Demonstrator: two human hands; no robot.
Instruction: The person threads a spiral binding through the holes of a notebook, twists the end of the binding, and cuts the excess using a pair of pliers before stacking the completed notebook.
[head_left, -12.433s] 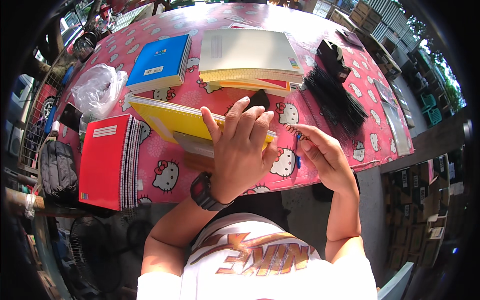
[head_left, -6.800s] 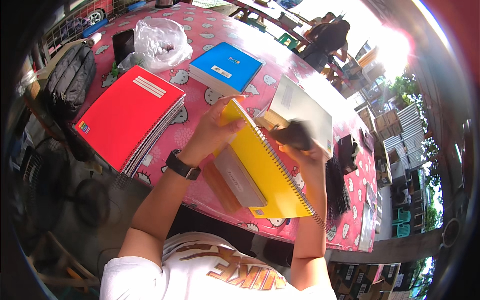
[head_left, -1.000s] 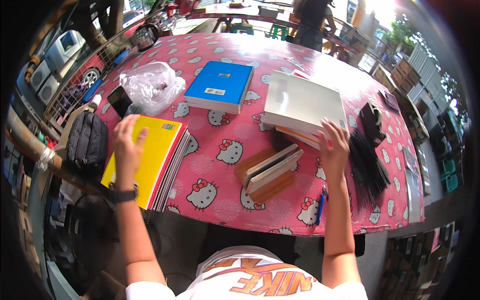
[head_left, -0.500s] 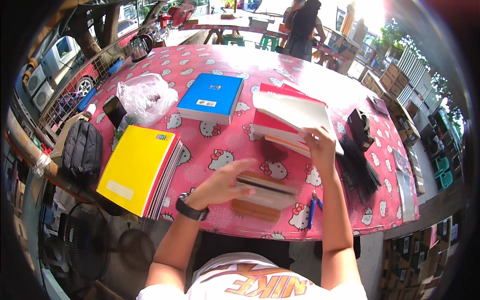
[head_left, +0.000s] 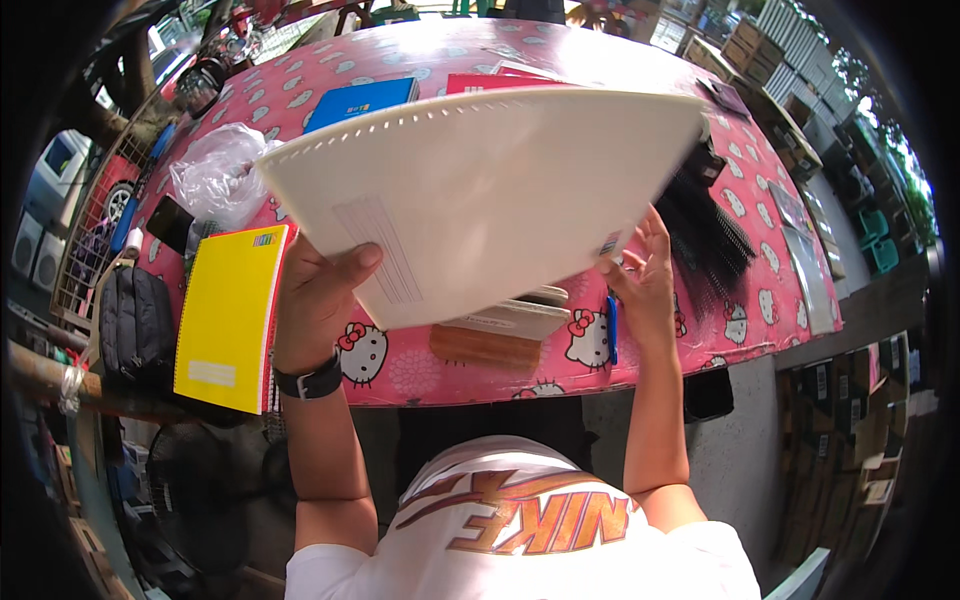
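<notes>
Between my two hands a large white spiral notebook (head_left: pixel 480 190) is held up, tilted over the table. A row of binding marks runs along its far edge, with a lined label box on its cover. My left hand (head_left: pixel 315 300) grips its near left part, thumb on top. My right hand (head_left: pixel 643 275) pinches its near right edge by a small printed logo. Below it lie a brown wood-like block (head_left: pixel 485 348) and a whitish flat case (head_left: pixel 515 318), partly covered. A yellow spiral notebook (head_left: pixel 228 320) tops a stack beside my left hand.
On the pink patterned table (head_left: pixel 400 375) are a blue notebook (head_left: pixel 362 100), a red notebook (head_left: pixel 490 82), a plastic bag (head_left: pixel 220 175), black mesh (head_left: pixel 710 235) and a blue-handled tool (head_left: pixel 612 330). A black bag (head_left: pixel 138 320) sits at the left edge.
The white notebook has come up off the red ones and toward me. My left hand has moved from above the block to grip it too. The view has tilted down.
</notes>
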